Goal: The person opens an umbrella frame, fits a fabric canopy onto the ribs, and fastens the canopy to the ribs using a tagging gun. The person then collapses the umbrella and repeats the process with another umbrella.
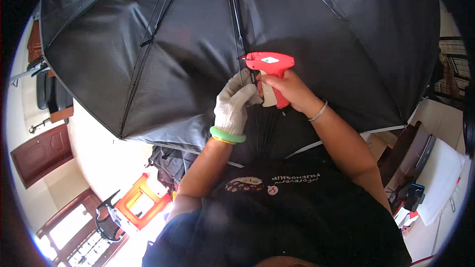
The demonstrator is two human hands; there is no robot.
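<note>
Black printed T-shirt [277, 222] below; red plastic tagging gun [269, 62] held up against a wide black fabric umbrella [198, 34].
Its grip is wrapped by the bare right hand [293, 89], tip beside a thin dark metal rib [239, 32], apparently pinched by the white-gloved left hand [234, 100]. Should rib or aim slip, canopy could be pierced or gloved fingertips pricked.

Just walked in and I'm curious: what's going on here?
A person is working at an open black fabric umbrella, its ribbed inside facing them. Their bare right grip holds a red and cream gun-shaped plastic tool, its tip at or very near a thin dark rib. Their left grip, in a white knitted glove, appears closed on that rib just below the tip.
</note>
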